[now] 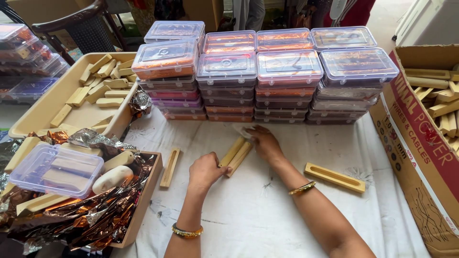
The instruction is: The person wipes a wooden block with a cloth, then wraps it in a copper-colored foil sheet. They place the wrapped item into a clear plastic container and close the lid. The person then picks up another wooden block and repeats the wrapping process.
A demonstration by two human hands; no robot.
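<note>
While you are leaning over the counter [248, 215] covered in a white cloth, your left hand [204, 171] is curling its grip around the near end of a pair of long pale wooden sticks [235, 156]; your right hand [266, 143] is pressing down on their far end, its grip closed on them together with a small scrap of white wrapping [240, 130]; the sticks are lying side by side, touching, slanting away from you in the middle of the cloth, just in front of the stacks of clear plastic lidded boxes [267, 79] with orange and purple contents.

A slotted wooden holder [334, 177] is resting flat on the cloth to your right, apart from your forearm; another slotted wooden piece [169, 167] is lying to your left, just beside a wooden tray [146, 196] heaped with crumpled copper and silver foil [91, 215]; a clear plastic box [55, 170] is sitting on top of that heap; a beige plastic tray [43, 107] of wooden blocks is standing behind it; an open cardboard carton [411, 148] holding more wooden pieces is standing at the counter's right edge.
</note>
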